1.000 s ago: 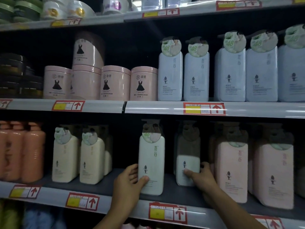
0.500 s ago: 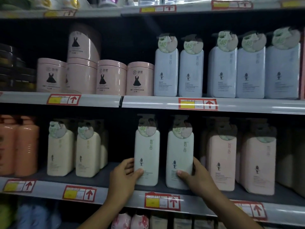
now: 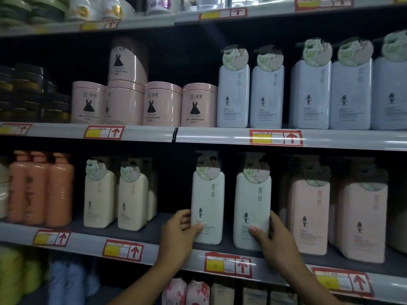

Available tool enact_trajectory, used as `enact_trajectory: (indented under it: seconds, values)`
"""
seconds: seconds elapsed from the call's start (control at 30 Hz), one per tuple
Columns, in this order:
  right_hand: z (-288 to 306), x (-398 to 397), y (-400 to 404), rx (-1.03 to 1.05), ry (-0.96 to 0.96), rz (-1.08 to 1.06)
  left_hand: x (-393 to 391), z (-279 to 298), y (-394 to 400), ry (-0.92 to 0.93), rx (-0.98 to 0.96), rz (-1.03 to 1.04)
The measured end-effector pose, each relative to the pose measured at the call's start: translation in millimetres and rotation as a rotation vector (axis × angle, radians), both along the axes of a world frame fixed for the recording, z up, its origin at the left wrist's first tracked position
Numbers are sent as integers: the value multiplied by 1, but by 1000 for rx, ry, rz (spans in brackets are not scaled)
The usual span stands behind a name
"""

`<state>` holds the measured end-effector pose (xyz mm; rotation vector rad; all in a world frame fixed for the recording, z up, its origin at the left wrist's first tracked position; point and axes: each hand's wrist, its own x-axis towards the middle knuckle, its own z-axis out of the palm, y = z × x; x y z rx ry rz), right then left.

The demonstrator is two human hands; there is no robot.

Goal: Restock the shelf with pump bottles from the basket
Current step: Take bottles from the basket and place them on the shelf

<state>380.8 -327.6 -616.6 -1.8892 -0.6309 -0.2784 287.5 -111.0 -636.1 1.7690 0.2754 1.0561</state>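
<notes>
Two white pump bottles point(image 3: 207, 205) point(image 3: 252, 211), tags reading "48", each hand-gripped.

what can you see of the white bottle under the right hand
The white bottle is a tall, flat, smooth plastic-looking pump bottle with rounded corners. It carries green characters down its front, a small dark emblem and a round tag marked 48 at the neck. It stands upright near the shelf front, beside a matching bottle. The right hand grips its lower right edge, thumb on the front.
</notes>
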Motion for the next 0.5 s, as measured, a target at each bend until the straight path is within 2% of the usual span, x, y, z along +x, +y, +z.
enact_trajectory:
  seconds: [0.23, 0.33, 0.43, 0.5]
  values:
    - [-1, -13, 4, 18, -8, -63, -2, -1, 1, -9, 15, 27]
    - [-4, -27, 9, 122, -45, -162, -12, 6, 7, -33, 9, 58]
    - [-6, -57, 25, 290, -370, -309, -35, 17, 22, -90, 26, 97]
    - [-7, -79, 45, 338, -590, -256, -55, 24, 38, -142, 76, 188]
